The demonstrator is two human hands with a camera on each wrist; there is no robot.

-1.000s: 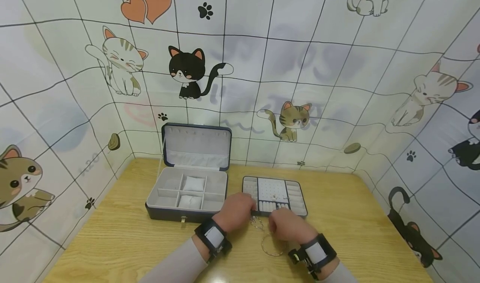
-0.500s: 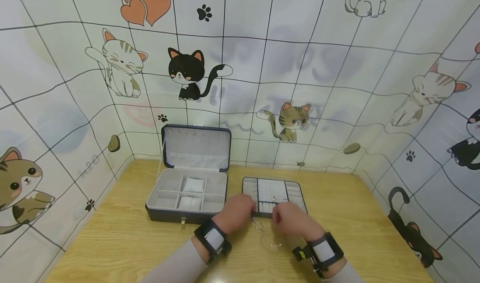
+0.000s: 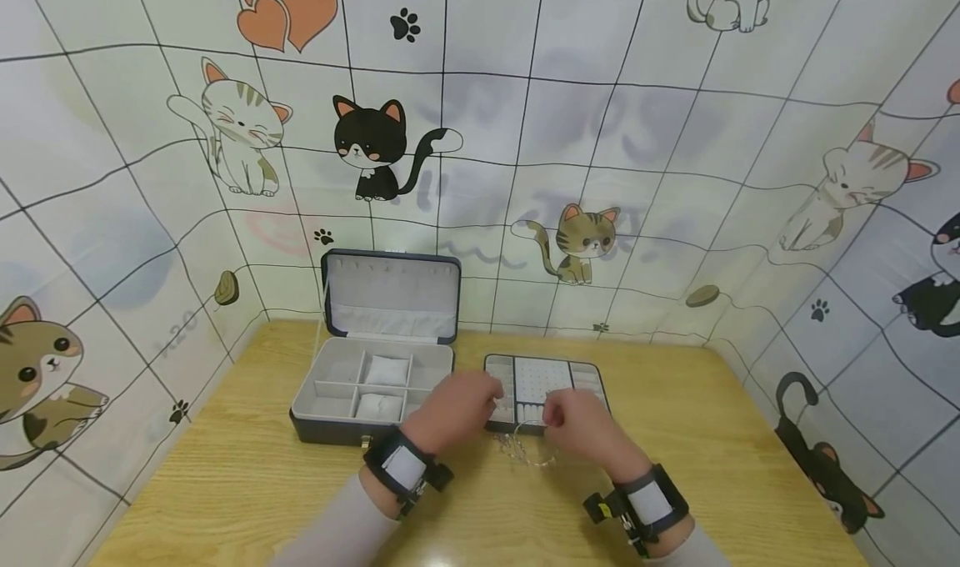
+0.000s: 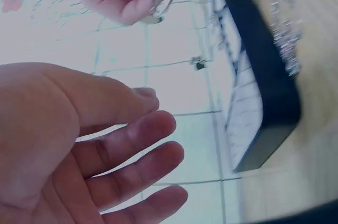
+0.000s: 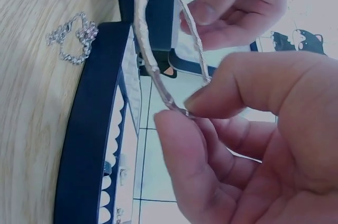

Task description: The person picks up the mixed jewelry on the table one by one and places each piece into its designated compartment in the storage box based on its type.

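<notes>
Bangle (image 5: 141, 23), silver-toned, textured: pinched between thumb and forefinger of the right hand (image 3: 587, 428), remaining fingers curled in behind; it was held up off the table (image 3: 225, 475), by the side of the tray facing away from the table's back edge.

Left hand (image 3: 456, 410): partly open, thumb tip close to the forefinger, other fingers loosely bent, empty as far as could be seen; positioned between box and tray.

Chain piece (image 5: 87, 33), silver-toned with pinkish stones: lay heaped on the table, just beside the tray.

Tray (image 5: 86, 129), dark-walled, pale-lined, divided: stood near the table's back edge, right of the box. White ring rolls (image 5: 104, 197) lined one section.

Box (image 3: 326, 430), dark blue, pale inside: stood towards the table's back left corner, lid (image 3: 393, 292) raised. Two white cushions (image 3: 387, 370) occupied its middle compartments.

Wall covering (image 3: 487, 117), cat-printed, grid-lined: rose behind the table's back edge.
</notes>
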